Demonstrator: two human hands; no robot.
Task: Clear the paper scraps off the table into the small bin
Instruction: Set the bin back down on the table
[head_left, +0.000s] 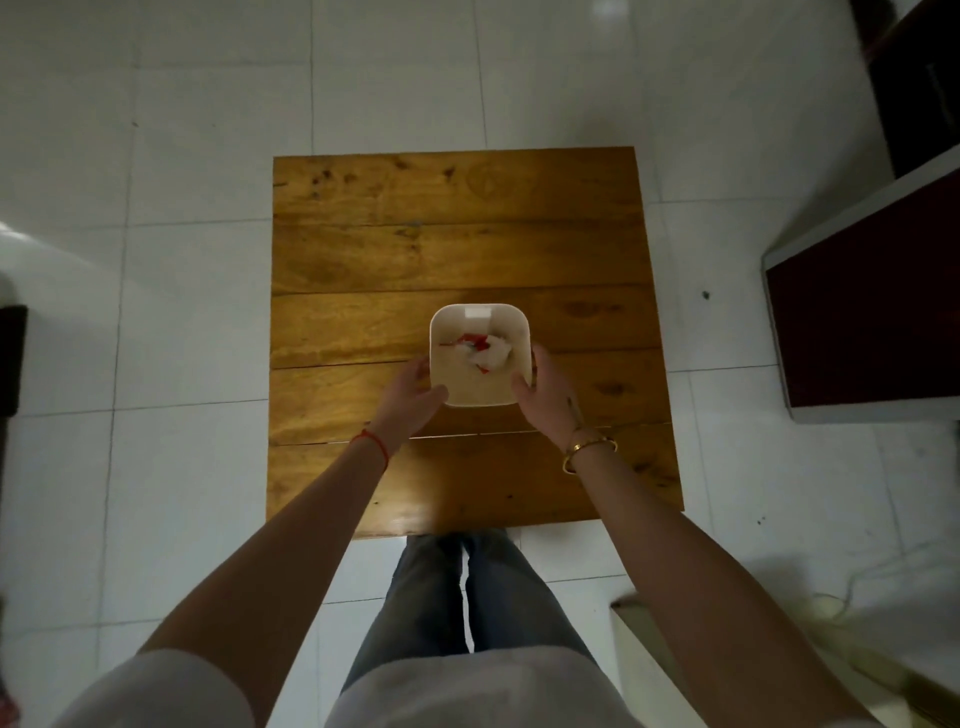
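Looking straight down, we see a square wooden desk (467, 249) made of wide planks with dark knots and visible seams, its varnish catching a soft glare near the front edge. The small bin (479, 397) stands a little nearer the front edge than the middle, well clear of all four edges; it is off-white, smooth, and square with rounded corners. Inside it lie the paper scraps (485, 352), crumpled white pieces with red bits, bunched toward the far right of the bottom.

Our left hand (413, 397) sits against the bin's near-left corner and our right hand (545, 387) against its right side. The fingers (522, 387) of both hands are spread and curved around the bin's walls, touching or nearly touching it; we cannot tell whether they actually press on it. A red thread (371, 441) circles the left wrist and a gold bangle (589, 449) the right.

The planks around the bin are bare wood on every side, with the widest stretch toward the far edge. Glossy white floor tiles (208, 156) surround the desk, with open floor at left and beyond. To the right, apart from the desk, stands a dark red cabinet (872, 312) with a pale frame. Our legs in grey trousers (467, 587) stand just at the front edge.
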